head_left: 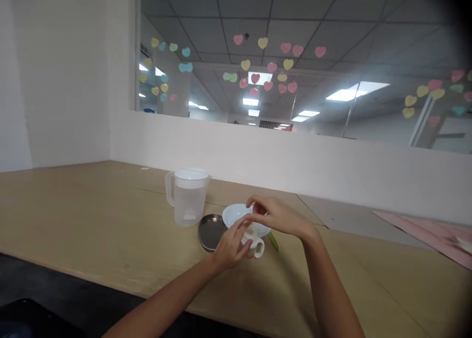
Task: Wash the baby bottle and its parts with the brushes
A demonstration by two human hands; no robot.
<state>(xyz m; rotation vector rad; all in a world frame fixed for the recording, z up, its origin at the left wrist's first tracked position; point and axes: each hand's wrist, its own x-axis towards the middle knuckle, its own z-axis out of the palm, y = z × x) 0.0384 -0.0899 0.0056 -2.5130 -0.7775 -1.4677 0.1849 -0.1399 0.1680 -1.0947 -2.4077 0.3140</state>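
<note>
My left hand (231,245) is wrapped around the side of a small white cup (259,248) whose looped handle points right. Over the cup's top, my right hand (277,214) bends down with thumb and fingers curled close together, near my left fingertips. Whatever is between those right fingers is too small or hidden to make out. Right behind the cup is a white bowl (233,212), partly covered by both hands. A green handle (274,240) sticks out beside the bowl, its other end hidden. Left of the cup lies a round metal dish (211,232).
A clear plastic pitcher (190,198) with a lid and liquid inside stands behind the metal dish. Pink cloth or paper (424,232) lies at the right. The wooden table (92,215) meets a white wall (228,154) below a window with heart-shaped notes.
</note>
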